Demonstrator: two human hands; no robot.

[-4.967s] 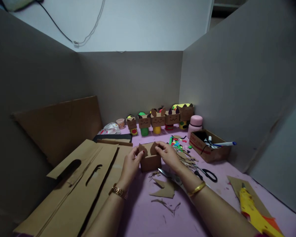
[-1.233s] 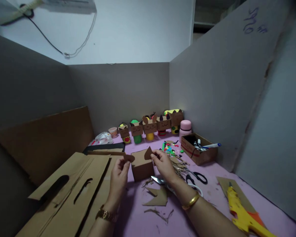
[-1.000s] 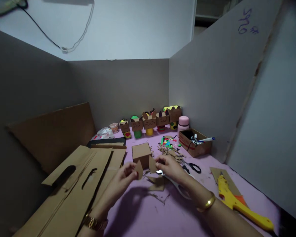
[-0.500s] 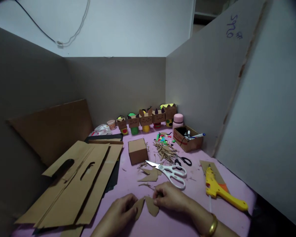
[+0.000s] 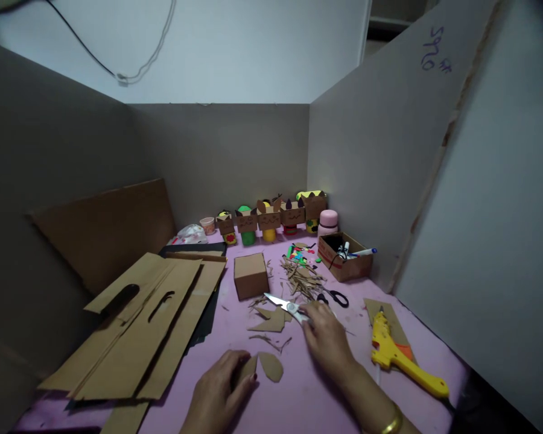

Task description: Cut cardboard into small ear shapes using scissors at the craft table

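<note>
My left hand (image 5: 221, 386) is closed on a leaf-shaped cardboard piece (image 5: 247, 372) at the near middle of the table. Beside it a second leaf-shaped cardboard piece (image 5: 271, 366) lies flat, with no hand on it. My right hand (image 5: 326, 334) is over the white-handled scissors (image 5: 292, 308), its fingers curled on the handles and hiding most of them. The blades point away to the left, close to a small closed cardboard box (image 5: 251, 276). Angular cardboard offcuts (image 5: 270, 321) lie just in front of the blades.
Large cardboard sheets (image 5: 140, 325) cover the left side. A yellow glue gun (image 5: 402, 355) rests at the right. Behind are cardboard strips (image 5: 302, 279), black-handled scissors (image 5: 338, 298), an open box with pens (image 5: 344, 265) and several figures with cardboard heads (image 5: 269, 220). Partition walls enclose the table.
My right hand has let go of one leaf-shaped piece and moved forward and right onto the white scissors. My left hand still holds the other piece. The view has shifted slightly.
</note>
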